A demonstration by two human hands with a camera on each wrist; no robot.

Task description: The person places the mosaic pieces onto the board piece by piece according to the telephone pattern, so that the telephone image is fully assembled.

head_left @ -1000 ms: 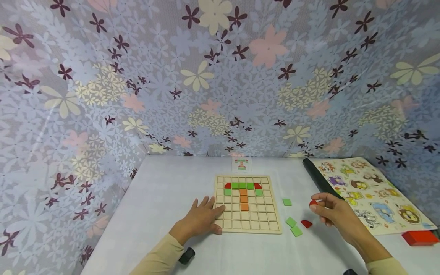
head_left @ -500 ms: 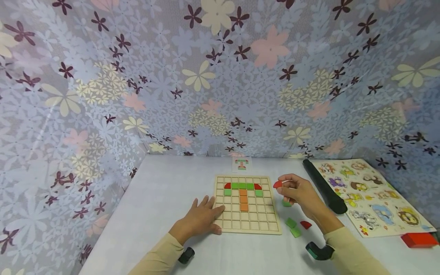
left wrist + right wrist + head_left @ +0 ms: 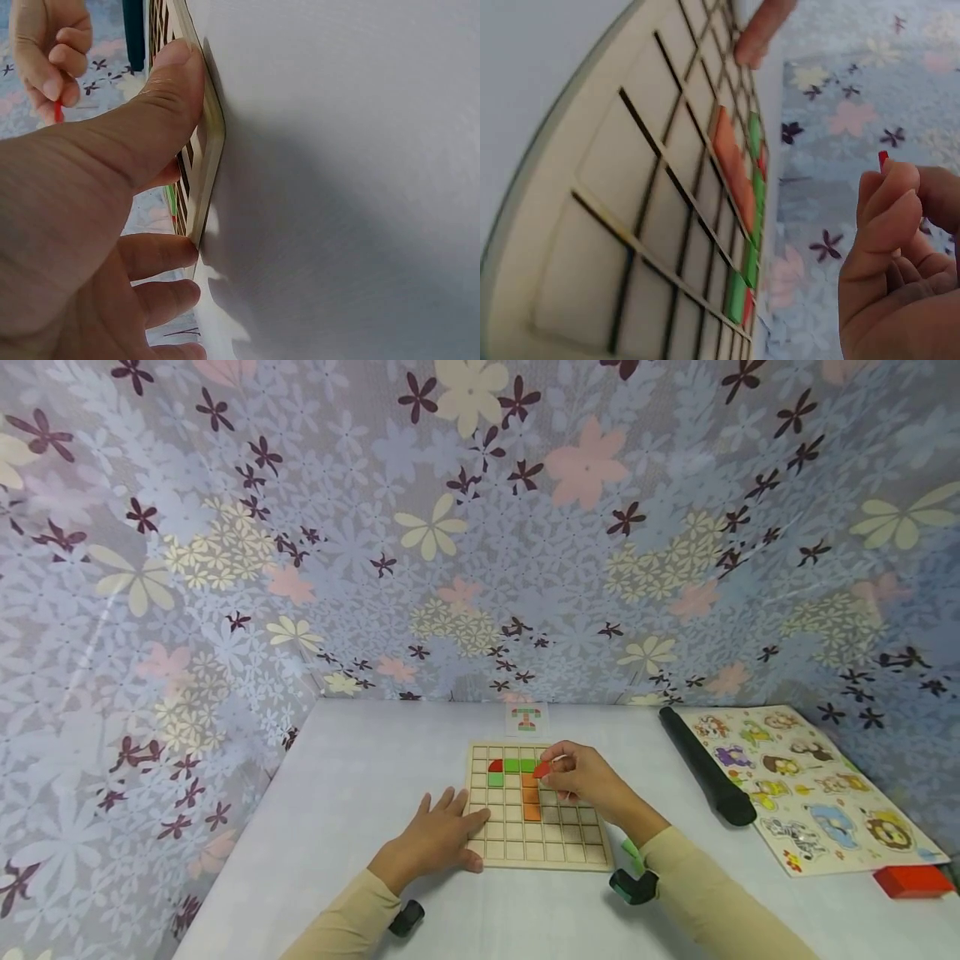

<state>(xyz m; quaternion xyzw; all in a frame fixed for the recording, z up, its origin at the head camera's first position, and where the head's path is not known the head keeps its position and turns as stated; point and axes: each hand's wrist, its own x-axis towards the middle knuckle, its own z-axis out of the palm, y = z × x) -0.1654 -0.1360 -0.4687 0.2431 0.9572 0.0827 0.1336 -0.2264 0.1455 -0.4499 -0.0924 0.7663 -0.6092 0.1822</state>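
Observation:
My right hand (image 3: 588,781) pinches a red quarter-circle tile (image 3: 542,769) between thumb and fingers, above the upper part of a wooden grid board (image 3: 551,852). The same tile shows as a thin red edge (image 3: 883,160) in the right wrist view. My left hand (image 3: 431,839) rests at the board's left edge with fingers spread; in the left wrist view its thumb (image 3: 176,71) touches the rim. On the board lie orange tiles (image 3: 532,811) in a column, green tiles (image 3: 512,765) and a red corner tile (image 3: 496,766). My right hand hides the board's upper right tiles.
A small pattern card (image 3: 527,718) lies behind the board. Loose green tiles (image 3: 632,852) are partly hidden by my right forearm. To the right are a long black object with a thick end (image 3: 708,768), an animal picture board (image 3: 825,785) and a red block (image 3: 912,881).
My right hand has carried the red quarter-circle tile leftward from the table's right side to over the board. My left hand has stayed at the board's edge.

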